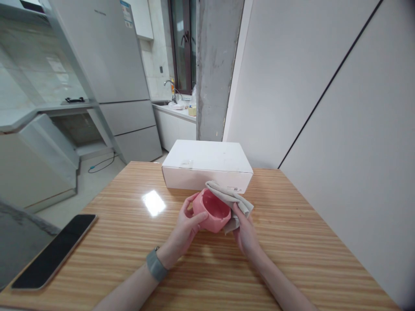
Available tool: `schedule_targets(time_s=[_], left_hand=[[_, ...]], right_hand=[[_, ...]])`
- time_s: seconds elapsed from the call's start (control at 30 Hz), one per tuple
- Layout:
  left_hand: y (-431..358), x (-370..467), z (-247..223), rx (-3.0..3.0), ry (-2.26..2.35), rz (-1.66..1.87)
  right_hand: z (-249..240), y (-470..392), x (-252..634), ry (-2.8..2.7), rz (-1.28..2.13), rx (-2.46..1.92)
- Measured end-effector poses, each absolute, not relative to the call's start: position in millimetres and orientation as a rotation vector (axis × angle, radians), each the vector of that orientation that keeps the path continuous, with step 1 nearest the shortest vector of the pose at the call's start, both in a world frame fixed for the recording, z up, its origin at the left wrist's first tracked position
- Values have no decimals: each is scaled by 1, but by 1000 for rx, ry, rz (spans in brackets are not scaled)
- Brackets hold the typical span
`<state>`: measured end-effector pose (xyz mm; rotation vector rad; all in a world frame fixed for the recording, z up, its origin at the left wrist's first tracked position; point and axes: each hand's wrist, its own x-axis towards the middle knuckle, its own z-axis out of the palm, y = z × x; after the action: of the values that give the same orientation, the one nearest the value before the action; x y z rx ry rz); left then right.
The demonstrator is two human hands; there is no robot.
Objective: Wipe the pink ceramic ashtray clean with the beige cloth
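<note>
Both hands grip one thing between them: the left hand (189,222) cups a pink bowl (212,211) from its side, thumb on the near wall and fingers curled round the far rim, while the right hand (244,231) pinches a grey cloth (231,199) against the bowl's right side, fingers closed on the fabric. Around them the largest thing is the wooden table (292,250), its striped top bearing everything else. A white box (207,166), lid shut, lies just behind the bowl at the table's far edge. A dark phone (55,252), screen up, lies well apart at the left edge. The bowl sits between the hands, low over the table or resting on it; I cannot tell which. It is tilted so its hollow faces the camera. The cloth drapes over the bowl's far right rim and hangs down its outer wall. Judging by this, the wiping looks partway through: the cloth covers only the right rim and wall, and the inside and left wall lie bare, with no dirt or wet that I can make out. A grey band (156,264) circles the left wrist.
</note>
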<state>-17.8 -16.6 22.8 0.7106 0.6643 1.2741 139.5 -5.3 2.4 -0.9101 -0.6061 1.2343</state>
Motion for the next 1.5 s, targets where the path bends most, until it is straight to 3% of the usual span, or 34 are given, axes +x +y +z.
schedule_targets(time_s=[0.17,0.63,0.87,1.2,1.5], left_hand=[[-19,-15,21,716,664,1305],[-20,-21,23,842,554,976],[-12,-27,27,633,402,861],[-13,-30,16,682,308,859],[-18,-20,21,668,469,1140]], right_hand=[[3,-9,136,-573,1226,-900],[-4,-1,147,-611,1206,-901],[1,1,152,-633,1184,-867],[15,-5,150,-572,1255,-796],[15,-8,140,-525,1339,-760]])
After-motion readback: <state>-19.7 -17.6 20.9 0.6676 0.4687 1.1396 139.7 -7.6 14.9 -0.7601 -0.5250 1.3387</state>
